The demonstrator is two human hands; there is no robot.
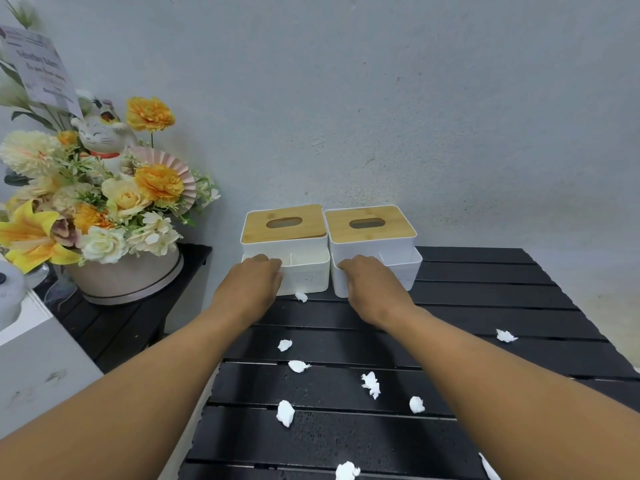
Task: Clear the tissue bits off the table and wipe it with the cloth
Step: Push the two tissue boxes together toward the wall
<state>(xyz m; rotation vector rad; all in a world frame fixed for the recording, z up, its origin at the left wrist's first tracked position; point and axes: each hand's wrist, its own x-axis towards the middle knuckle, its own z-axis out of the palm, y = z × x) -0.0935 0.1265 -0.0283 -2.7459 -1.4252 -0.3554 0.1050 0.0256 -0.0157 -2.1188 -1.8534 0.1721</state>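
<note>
Tissue bits (371, 384) lie scattered across the black slatted table (485, 289), nine counted. One sits just in front of the left box (304, 271). Five are spread over the middle slats and one lies apart toward the right edge. Two more are at the near edge, partly cut off by the frame. Fine droplets show on the near slats.

Two white tissue boxes with wooden lids stand side by side at the back of the table, against the grey wall (415, 98). Each has an open compartment along its front.

Left hand (254, 278): on the front of the left box, fingers curled over the compartment rim, gripping it. The fingertips are hidden inside the compartment.

Right hand (367, 278): on the front left corner of the right box (401, 268), fingers curled over the compartment rim in the same manner, gripping it. Both forearms are stretched out over the table, above the scattered bits without touching them.

To the left, on a separate lower black stand, is a flower arrangement (104, 202) in a pale round pot (128, 278). A white cat figurine (100, 136) and a printed card (38, 67) stand among the flowers; the card's text is too blurred to read.
</note>
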